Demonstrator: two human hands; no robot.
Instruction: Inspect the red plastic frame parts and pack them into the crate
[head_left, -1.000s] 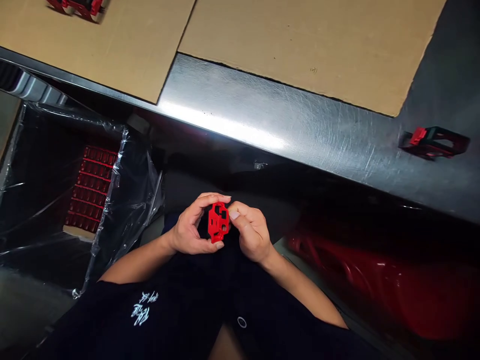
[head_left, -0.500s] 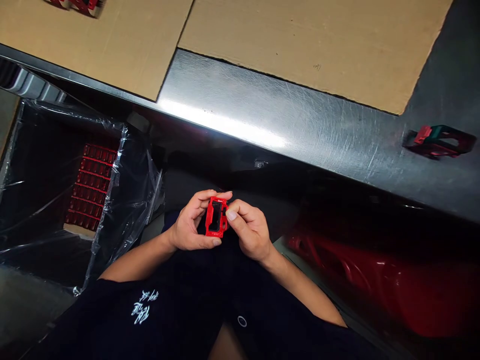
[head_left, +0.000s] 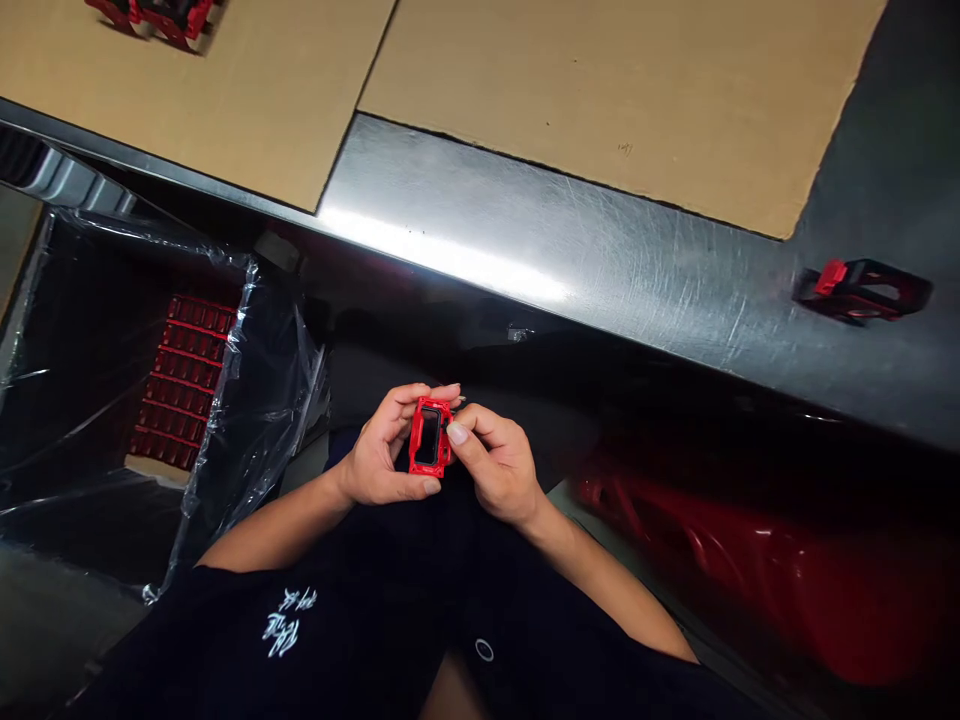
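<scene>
A small red rectangular frame (head_left: 415, 441) with a black rim around its dark opening is held upright over my lap. My left hand (head_left: 382, 450) grips it by its top and bottom ends, fingers above and thumb below. At its right side, my right hand (head_left: 499, 462) is closed in a pinch, thumb and forefinger pressed against the edge. A small dark bit shows by those fingertips, too small to name. The rear of the red frame is hidden from view.
A metal bench (head_left: 600, 250) carries cardboard sheets (head_left: 600, 100). On its right lies a black and red part (head_left: 862, 288); more red parts (head_left: 176, 20) sit top left. A plastic-lined bin (head_left: 67, 400) holds stacked red pieces (head_left: 180, 385). A red plastic-looking object (head_left: 825, 590) lies lower right.
The view has shifted slightly, so the bench items appear a little lower. The red frame is turned slightly in my hands, which keep nearly the same hold.
</scene>
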